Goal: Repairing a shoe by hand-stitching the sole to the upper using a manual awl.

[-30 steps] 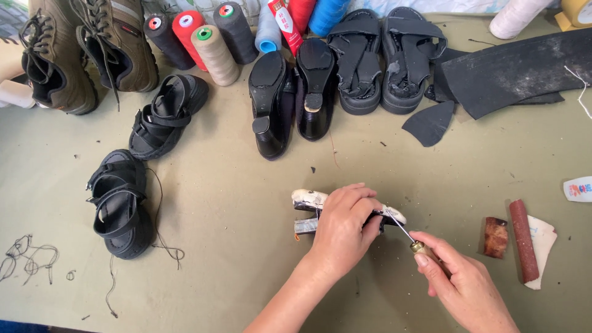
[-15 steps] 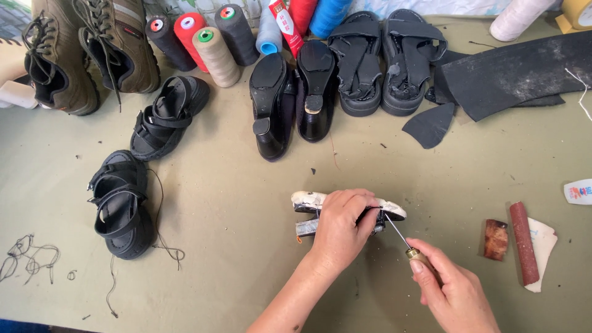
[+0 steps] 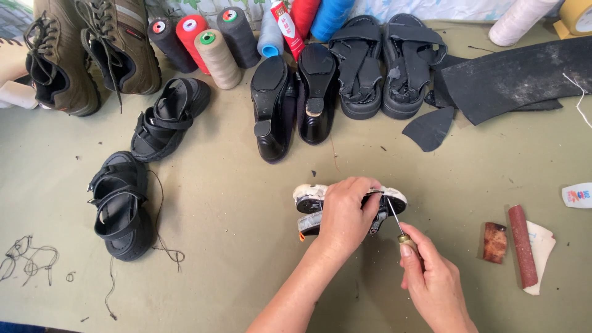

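A small shoe [image 3: 308, 196] with a white sole edge and black upper lies on its side on the olive table, near the front middle. My left hand [image 3: 346, 213] wraps over its middle and pins it down. My right hand [image 3: 431, 277] grips a stitching awl [image 3: 398, 227] with a brass collar; its thin metal shaft points up and left into the shoe's right end, close to my left fingertips. Most of the shoe is hidden under my left hand.
Black child sandals [image 3: 120, 206] [image 3: 169, 117] lie left. Black heeled shoes [image 3: 290, 102], black sandals [image 3: 388, 61], brown boots [image 3: 86, 46] and thread cones [image 3: 216, 52] line the back. Black rubber sheet [image 3: 518, 71] is back right. A reddish roll [image 3: 523, 246] and brown block [image 3: 494, 242] sit right.
My right hand has drawn slightly down and right, so more of the awl's shaft shows. My left hand stays clamped on the shoe.
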